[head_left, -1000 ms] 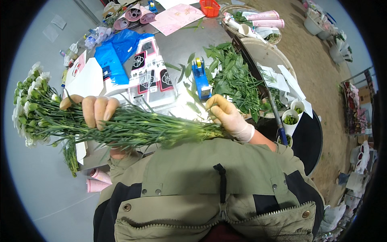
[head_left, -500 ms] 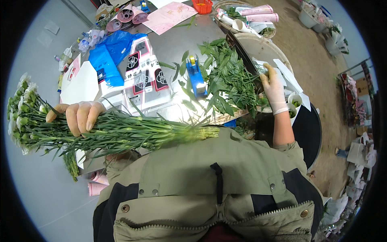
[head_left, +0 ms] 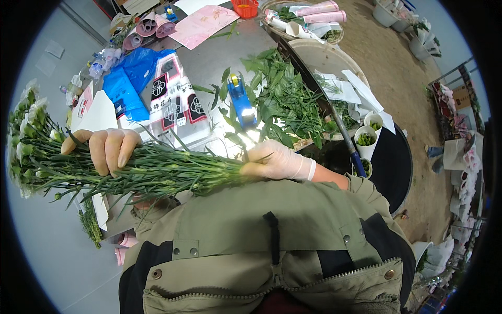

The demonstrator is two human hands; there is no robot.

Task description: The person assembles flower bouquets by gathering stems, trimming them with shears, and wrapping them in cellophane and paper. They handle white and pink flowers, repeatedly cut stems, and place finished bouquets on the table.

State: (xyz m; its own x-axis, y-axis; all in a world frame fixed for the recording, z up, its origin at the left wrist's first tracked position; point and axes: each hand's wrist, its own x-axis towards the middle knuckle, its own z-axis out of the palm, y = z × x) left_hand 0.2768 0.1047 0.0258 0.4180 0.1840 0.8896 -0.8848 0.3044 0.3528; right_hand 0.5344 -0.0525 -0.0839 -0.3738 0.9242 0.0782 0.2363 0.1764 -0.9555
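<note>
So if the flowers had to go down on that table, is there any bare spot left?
One bare strip of grey table runs between the printed wrapping sheets and the pile of cut leaves, below the pink paper. Elsewhere it is crowded: blue plastic, blue tape dispenser. Both hands, left and right, grip the flower bunch.

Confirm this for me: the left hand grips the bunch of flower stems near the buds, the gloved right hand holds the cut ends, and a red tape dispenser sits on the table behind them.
Not quite: the tape dispenser is blue, not red, as the head view shows. The rest holds: the left hand grips the bunch of flower stems near the buds, and the gloved right hand holds the cut ends.
</note>
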